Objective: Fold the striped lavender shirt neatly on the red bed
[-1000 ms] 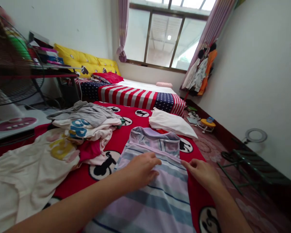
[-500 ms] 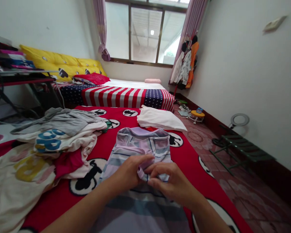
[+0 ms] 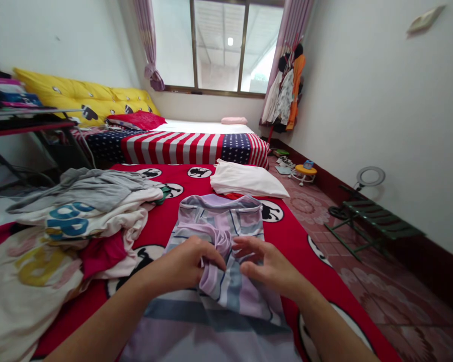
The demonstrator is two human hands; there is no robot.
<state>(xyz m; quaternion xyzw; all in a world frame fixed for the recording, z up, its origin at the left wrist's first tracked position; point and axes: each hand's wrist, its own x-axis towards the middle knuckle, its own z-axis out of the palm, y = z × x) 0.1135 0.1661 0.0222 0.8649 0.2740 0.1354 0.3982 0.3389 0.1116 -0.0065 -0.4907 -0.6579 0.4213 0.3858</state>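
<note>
A lavender and grey-blue striped shirt [image 3: 181, 311] lies in front of me on a red blanket [image 3: 305, 281] with black-and-white round prints. Its collar end points away from me. My left hand [image 3: 191, 261] is closed on a bunched fold of the shirt with a lavender band, near the middle of the garment. Just to the right, my right hand [image 3: 268, 264] hovers over the striped cloth with its fingers apart and nothing between them. The fabric under my left palm is hidden.
To the left lies a heap of clothes [image 3: 98, 211], grey, white and pink. Beyond the collar is a folded white garment [image 3: 245, 179]. A bed with a striped, starred cover [image 3: 173, 147] stands behind. On the tiled floor at right are a green folding stool [image 3: 381, 218] and a yellow stool [image 3: 305, 170].
My right hand has let go of the lavender band and opened, moving slightly right. My left hand has shifted left and down with the fold, and the cloth now spreads out between the hands.
</note>
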